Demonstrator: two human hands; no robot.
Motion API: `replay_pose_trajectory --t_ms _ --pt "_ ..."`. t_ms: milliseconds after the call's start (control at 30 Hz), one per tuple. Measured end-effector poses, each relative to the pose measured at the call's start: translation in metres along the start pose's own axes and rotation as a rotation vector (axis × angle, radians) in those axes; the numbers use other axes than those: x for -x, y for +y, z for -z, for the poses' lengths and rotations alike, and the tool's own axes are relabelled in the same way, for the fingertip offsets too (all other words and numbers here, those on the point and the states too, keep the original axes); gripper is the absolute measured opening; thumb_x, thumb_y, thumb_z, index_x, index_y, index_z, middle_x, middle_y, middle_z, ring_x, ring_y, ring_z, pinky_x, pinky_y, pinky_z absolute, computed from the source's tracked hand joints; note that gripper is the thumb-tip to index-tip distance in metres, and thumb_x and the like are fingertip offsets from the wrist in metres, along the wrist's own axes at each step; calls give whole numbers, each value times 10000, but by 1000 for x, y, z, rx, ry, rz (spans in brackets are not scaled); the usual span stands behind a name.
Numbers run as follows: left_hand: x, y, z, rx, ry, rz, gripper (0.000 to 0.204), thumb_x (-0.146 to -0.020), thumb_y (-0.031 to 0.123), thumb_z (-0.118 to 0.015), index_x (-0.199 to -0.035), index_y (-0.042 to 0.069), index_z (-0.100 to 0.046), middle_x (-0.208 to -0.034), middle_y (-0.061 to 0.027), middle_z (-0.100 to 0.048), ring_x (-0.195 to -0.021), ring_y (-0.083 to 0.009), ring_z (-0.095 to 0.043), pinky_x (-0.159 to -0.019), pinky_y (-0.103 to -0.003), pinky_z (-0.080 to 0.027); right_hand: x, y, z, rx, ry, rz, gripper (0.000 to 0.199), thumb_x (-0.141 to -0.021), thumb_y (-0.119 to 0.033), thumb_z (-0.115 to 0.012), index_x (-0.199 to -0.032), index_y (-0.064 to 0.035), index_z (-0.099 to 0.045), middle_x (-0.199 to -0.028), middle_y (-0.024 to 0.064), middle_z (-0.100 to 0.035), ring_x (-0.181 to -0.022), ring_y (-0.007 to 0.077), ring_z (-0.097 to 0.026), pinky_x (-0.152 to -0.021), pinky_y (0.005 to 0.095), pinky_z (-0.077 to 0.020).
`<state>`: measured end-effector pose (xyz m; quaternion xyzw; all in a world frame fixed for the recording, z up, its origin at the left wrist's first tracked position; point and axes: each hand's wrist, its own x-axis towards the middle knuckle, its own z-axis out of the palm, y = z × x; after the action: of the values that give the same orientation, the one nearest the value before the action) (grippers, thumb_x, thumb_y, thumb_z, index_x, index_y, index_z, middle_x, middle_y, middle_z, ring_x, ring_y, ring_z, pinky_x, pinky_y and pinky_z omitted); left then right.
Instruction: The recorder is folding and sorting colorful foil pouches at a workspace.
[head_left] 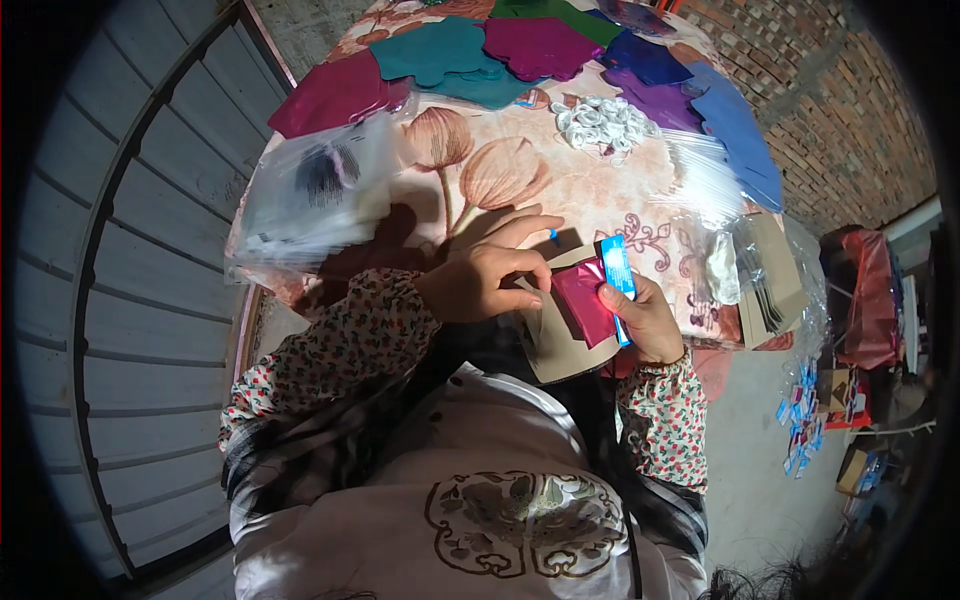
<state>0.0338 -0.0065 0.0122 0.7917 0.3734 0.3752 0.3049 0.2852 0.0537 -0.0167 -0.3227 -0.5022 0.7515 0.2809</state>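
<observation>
Near the table's front edge, a beige card (pixel 562 343) is held in front of my body. On it lies a folded, shiny magenta piece (pixel 588 304), with a blue printed strip (pixel 618 282) along its right side. My right hand (pixel 648 318) grips the card from the right, its thumb pressing where the magenta piece meets the strip. At the card's left edge is my left hand (pixel 495 272), thumb and index finger bent in at the edge while its other fingers reach out over the cloth. The fingers under the card are hidden.
Flat teal sheets (pixel 440 52), magenta, green and blue ones lie along the far side of the floral tablecloth (pixel 500 175). White rings (pixel 605 126) form a heap beside white strips (pixel 705 172). Clear plastic bags (pixel 315 190) lie left; beige cards (pixel 772 275) in plastic lie right.
</observation>
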Motion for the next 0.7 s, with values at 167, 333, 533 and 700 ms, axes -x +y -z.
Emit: replay_pose_trajectory --t_ms 167,333,533,700 --pt "7 -4 -11 -167 123 4 137 -695 89 -712 -801 77 -627 -1409 -198 -324 -1347 -363 -216 -1053 -423 -249 0 -5 -3 70 -12 34 249 -862 -161 -637 -1045 5 -606 -927 45 -650 -794 90 -597 -720 242 -481" --pt "13 -7 -24 -144 183 16 125 -707 127 -699 -797 104 -616 -1410 -196 -324 -1336 -428 -193 -1078 -482 -192 2 -16 -12 149 21 45 249 -870 -165 -628 -1039 16 -606 -898 31 -644 -761 74 -572 -692 228 -461" --pt "11 -2 -37 -258 193 -26 114 -700 112 -698 -783 102 -621 -1412 -208 -318 -1338 -436 -182 -1077 -485 -185 0 -23 -16 511 70 115 267 -869 -186 -632 -1022 29 -594 -795 1 -615 -676 54 -510 -637 218 -432" --pt "3 5 -42 -318 125 -98 112 -693 107 -692 -772 100 -614 -1410 -206 -323 -1325 -447 -199 -1068 -498 -203 1 -35 -26 762 152 95 225 -865 -158 -621 -997 23 -599 -659 79 -597 -540 114 -503 -533 281 -420"
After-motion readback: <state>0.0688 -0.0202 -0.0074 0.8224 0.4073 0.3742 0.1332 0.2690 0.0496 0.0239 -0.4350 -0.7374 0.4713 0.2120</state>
